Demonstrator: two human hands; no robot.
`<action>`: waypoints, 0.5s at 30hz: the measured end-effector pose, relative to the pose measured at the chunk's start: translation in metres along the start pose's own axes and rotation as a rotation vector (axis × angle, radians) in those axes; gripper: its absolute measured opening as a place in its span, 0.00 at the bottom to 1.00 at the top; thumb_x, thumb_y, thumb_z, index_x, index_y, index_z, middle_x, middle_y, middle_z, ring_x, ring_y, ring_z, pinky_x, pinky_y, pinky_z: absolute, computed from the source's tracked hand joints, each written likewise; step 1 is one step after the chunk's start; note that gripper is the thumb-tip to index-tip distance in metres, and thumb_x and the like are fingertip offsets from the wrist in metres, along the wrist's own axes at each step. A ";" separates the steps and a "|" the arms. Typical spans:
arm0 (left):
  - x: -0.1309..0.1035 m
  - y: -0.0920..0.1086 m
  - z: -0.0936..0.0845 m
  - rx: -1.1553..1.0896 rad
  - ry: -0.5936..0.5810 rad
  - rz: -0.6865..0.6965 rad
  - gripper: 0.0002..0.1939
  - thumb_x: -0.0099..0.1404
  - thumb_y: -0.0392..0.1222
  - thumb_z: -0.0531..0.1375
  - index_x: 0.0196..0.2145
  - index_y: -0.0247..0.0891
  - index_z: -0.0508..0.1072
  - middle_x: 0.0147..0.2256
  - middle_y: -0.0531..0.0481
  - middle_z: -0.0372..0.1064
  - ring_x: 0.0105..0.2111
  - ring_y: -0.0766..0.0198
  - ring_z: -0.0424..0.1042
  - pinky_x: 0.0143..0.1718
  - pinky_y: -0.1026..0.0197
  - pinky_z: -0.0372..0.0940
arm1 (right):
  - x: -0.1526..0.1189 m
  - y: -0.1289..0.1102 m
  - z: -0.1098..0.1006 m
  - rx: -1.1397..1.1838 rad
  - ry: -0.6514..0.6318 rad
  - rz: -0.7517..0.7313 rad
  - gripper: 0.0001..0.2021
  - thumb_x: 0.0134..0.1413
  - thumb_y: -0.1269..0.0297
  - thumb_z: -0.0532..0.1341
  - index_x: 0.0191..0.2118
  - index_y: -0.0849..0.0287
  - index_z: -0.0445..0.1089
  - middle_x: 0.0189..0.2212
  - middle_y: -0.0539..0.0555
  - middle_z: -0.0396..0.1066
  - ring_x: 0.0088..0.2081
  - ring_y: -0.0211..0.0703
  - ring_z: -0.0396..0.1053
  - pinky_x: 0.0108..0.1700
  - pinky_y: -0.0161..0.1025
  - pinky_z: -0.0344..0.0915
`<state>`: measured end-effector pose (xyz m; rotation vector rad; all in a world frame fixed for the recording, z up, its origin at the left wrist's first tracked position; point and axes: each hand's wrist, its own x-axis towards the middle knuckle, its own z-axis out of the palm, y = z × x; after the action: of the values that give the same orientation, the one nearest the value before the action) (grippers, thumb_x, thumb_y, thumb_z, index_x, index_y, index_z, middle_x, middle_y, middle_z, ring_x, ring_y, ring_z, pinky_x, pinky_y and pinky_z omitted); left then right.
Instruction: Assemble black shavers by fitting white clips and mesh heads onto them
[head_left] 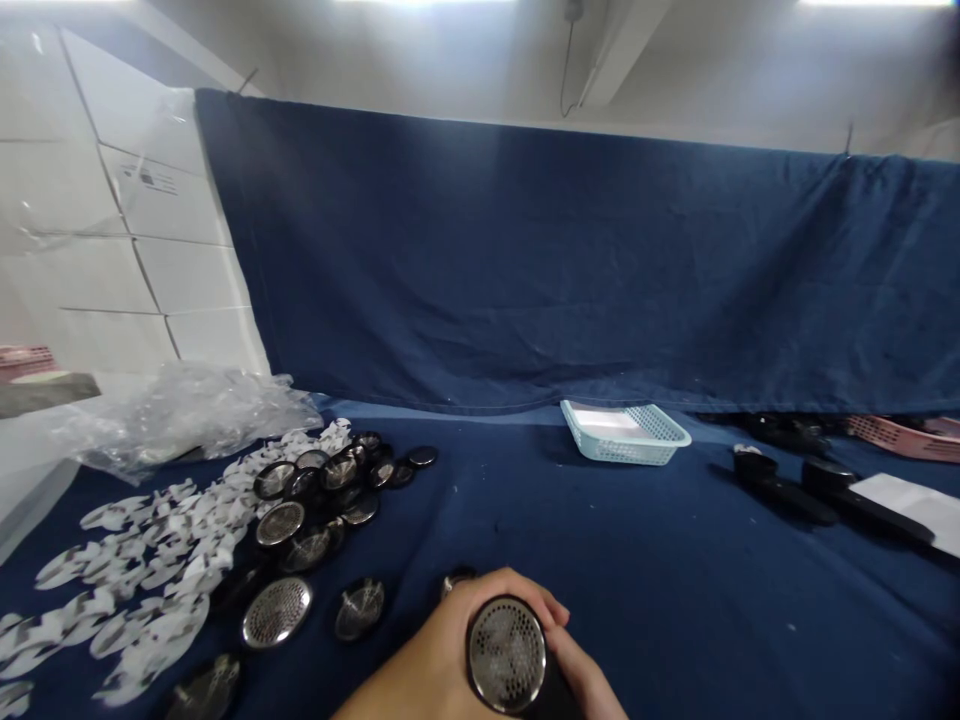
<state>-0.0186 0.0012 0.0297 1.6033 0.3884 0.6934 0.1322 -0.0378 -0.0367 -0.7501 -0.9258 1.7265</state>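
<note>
Low in the middle, a black piece with a round perforated metal face [508, 654] is held between my two hands, the holes facing me. My left hand [452, 640] curls around its left and far sides. On the right, my right hand [585, 672] closes on the black body, with its fingertips meeting the left hand's fingers. Part of that body is hidden by the hands and the frame's lower edge. Left of my hands lie loose black-rimmed perforated discs [277, 612], one of them partly hidden behind my left hand.
White curled pieces [172, 540] spread over the left of the blue cloth. Clear plastic wrap [202, 415] lies behind them, near stacked white boxes [199, 270]. A light-blue basket [630, 450] stands at the back; black handled tools [780, 490] and a pink basket [892, 436] are at right.
</note>
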 end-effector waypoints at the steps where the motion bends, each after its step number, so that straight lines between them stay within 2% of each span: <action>1: 0.000 -0.001 0.000 -0.002 0.013 -0.003 0.30 0.42 0.45 0.74 0.43 0.42 0.72 0.49 0.46 0.69 0.48 0.51 0.69 0.49 0.52 0.62 | 0.002 0.001 0.001 0.016 0.004 0.003 0.25 0.41 0.37 0.61 0.38 0.52 0.73 0.40 0.55 0.76 0.53 0.62 0.68 0.45 0.52 0.71; 5: -0.002 -0.009 0.001 -0.037 0.090 -0.001 0.37 0.39 0.49 0.76 0.47 0.43 0.71 0.53 0.44 0.65 0.53 0.46 0.65 0.55 0.48 0.58 | 0.013 0.008 0.006 0.096 0.032 0.027 0.31 0.42 0.32 0.56 0.41 0.54 0.72 0.38 0.55 0.77 0.45 0.59 0.73 0.37 0.48 0.72; 8: -0.001 -0.016 -0.002 -0.053 0.176 -0.031 0.42 0.37 0.51 0.76 0.51 0.43 0.70 0.58 0.42 0.60 0.55 0.43 0.62 0.57 0.46 0.55 | 0.021 0.011 0.008 0.151 0.049 0.074 0.37 0.44 0.28 0.49 0.43 0.56 0.72 0.32 0.55 0.77 0.34 0.53 0.75 0.32 0.45 0.70; 10: 0.001 -0.017 -0.004 -0.062 0.230 -0.046 0.43 0.37 0.52 0.76 0.51 0.43 0.70 0.60 0.42 0.58 0.55 0.42 0.62 0.57 0.46 0.54 | 0.023 0.010 0.007 0.168 0.037 0.128 0.41 0.45 0.26 0.44 0.41 0.60 0.73 0.24 0.55 0.75 0.24 0.47 0.72 0.28 0.42 0.68; 13: 0.005 -0.015 -0.006 -0.090 0.307 -0.042 0.39 0.40 0.48 0.75 0.51 0.43 0.71 0.57 0.44 0.63 0.53 0.46 0.65 0.55 0.50 0.56 | 0.021 0.003 0.003 0.210 0.000 0.240 0.45 0.47 0.26 0.40 0.33 0.67 0.75 0.15 0.56 0.71 0.16 0.41 0.66 0.24 0.37 0.63; 15: 0.007 -0.012 -0.005 -0.116 0.352 -0.044 0.37 0.43 0.47 0.74 0.52 0.42 0.70 0.50 0.46 0.70 0.49 0.51 0.69 0.50 0.55 0.61 | 0.018 -0.003 0.000 0.288 -0.014 0.256 0.44 0.50 0.28 0.42 0.30 0.70 0.75 0.15 0.58 0.71 0.17 0.41 0.68 0.24 0.35 0.60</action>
<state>-0.0151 0.0113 0.0195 1.3594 0.6268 0.9504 0.1277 -0.0206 -0.0353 -0.6866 -0.5897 2.0380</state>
